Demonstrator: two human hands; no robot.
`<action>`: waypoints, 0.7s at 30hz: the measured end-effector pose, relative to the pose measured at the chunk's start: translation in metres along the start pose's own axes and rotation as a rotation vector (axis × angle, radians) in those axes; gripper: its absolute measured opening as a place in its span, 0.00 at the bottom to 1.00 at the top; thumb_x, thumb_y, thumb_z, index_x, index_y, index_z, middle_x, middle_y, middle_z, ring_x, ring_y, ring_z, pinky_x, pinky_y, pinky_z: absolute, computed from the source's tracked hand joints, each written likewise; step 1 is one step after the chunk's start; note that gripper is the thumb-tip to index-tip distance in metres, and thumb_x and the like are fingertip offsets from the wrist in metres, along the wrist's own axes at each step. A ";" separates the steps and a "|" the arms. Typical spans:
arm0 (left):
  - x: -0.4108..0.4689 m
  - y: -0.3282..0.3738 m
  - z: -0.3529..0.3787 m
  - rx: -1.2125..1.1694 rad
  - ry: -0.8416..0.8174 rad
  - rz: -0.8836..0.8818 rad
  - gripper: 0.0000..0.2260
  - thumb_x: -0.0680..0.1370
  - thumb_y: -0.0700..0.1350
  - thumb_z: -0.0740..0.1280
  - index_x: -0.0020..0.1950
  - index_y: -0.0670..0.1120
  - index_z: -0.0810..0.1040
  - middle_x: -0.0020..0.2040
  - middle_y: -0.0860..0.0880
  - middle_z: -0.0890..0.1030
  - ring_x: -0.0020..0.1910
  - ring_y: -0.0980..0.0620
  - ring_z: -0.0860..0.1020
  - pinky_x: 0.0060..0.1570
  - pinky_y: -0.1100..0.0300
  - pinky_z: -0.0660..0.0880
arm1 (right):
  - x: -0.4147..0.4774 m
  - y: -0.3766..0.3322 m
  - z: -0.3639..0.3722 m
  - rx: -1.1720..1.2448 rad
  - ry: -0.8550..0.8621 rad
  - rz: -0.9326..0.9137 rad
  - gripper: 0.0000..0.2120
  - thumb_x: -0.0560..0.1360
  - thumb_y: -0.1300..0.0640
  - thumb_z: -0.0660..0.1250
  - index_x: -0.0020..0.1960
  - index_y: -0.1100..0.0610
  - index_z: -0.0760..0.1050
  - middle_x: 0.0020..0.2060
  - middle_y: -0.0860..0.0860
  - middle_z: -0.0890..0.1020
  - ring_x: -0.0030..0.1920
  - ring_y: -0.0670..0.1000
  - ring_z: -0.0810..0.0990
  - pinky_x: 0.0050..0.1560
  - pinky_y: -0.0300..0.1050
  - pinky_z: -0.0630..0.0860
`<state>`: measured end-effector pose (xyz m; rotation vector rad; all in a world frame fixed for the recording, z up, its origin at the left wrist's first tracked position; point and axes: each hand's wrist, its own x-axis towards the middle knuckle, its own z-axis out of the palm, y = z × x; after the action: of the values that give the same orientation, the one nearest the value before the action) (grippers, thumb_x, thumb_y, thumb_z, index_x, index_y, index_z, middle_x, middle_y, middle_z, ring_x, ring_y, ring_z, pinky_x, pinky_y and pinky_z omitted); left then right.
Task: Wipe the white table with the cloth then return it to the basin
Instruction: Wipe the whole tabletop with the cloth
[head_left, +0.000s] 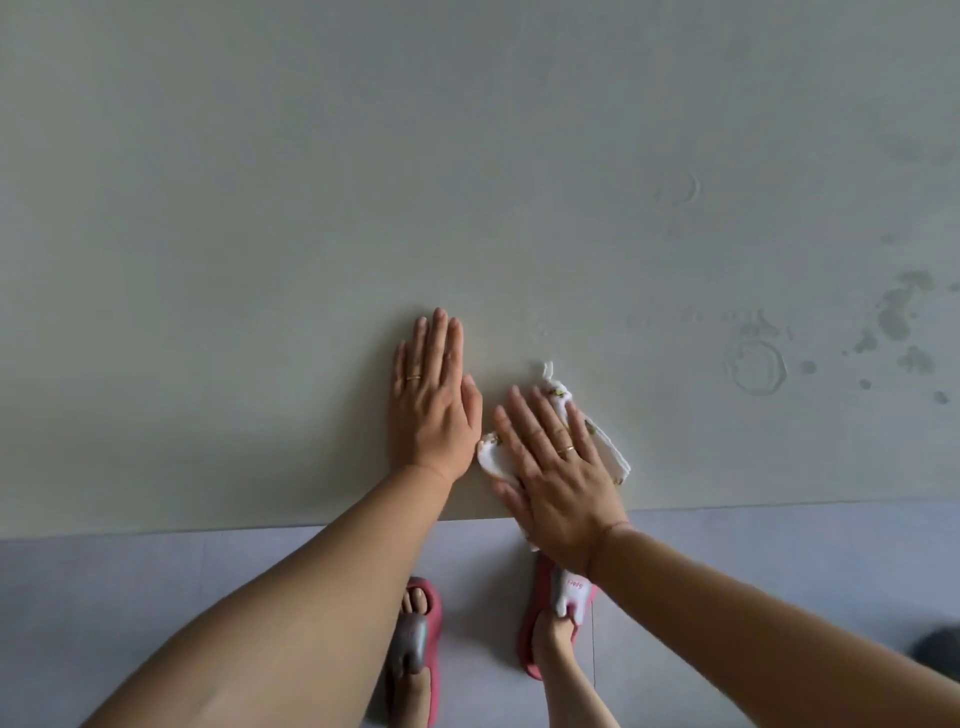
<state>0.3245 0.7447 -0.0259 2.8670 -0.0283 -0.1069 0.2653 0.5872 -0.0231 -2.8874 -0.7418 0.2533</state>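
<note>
The white table (260, 234) fills most of the head view. A small white cloth (605, 441) with a yellowish pattern lies near the table's front edge. My right hand (556, 478) presses flat on the cloth with straight fingers, and cloth shows on both sides of it. My left hand (434, 400) rests flat on the bare table just left of the cloth, fingers straight and together. The basin is not in view.
Wet patches (896, 317) and ring-shaped water marks (756, 366) sit on the table's right part. The table's front edge (208, 532) runs across the lower view, with grey floor (156, 597) below it. My feet in pink slippers (415, 649) stand under the edge.
</note>
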 end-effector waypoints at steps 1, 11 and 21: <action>0.000 0.000 -0.001 0.002 0.002 0.000 0.26 0.77 0.44 0.51 0.75 0.40 0.62 0.75 0.42 0.62 0.75 0.43 0.59 0.73 0.47 0.56 | 0.004 0.020 -0.005 -0.030 -0.017 -0.127 0.30 0.78 0.42 0.51 0.76 0.56 0.56 0.75 0.54 0.57 0.76 0.55 0.53 0.73 0.58 0.53; 0.002 0.002 -0.001 0.011 -0.011 -0.033 0.27 0.75 0.43 0.54 0.75 0.41 0.62 0.76 0.44 0.62 0.75 0.45 0.59 0.73 0.47 0.57 | 0.080 0.050 -0.020 0.071 0.042 0.381 0.29 0.79 0.44 0.44 0.76 0.57 0.49 0.76 0.55 0.48 0.76 0.55 0.43 0.74 0.56 0.37; 0.002 0.001 0.000 0.044 -0.044 -0.026 0.29 0.73 0.44 0.53 0.75 0.40 0.60 0.76 0.44 0.60 0.76 0.44 0.58 0.73 0.48 0.55 | 0.138 0.142 -0.040 0.038 0.043 0.295 0.26 0.80 0.47 0.45 0.76 0.52 0.52 0.77 0.52 0.53 0.76 0.53 0.47 0.74 0.57 0.40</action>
<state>0.3261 0.7438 -0.0254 2.9097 -0.0017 -0.1767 0.4581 0.5272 -0.0279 -2.9466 -0.2982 0.2346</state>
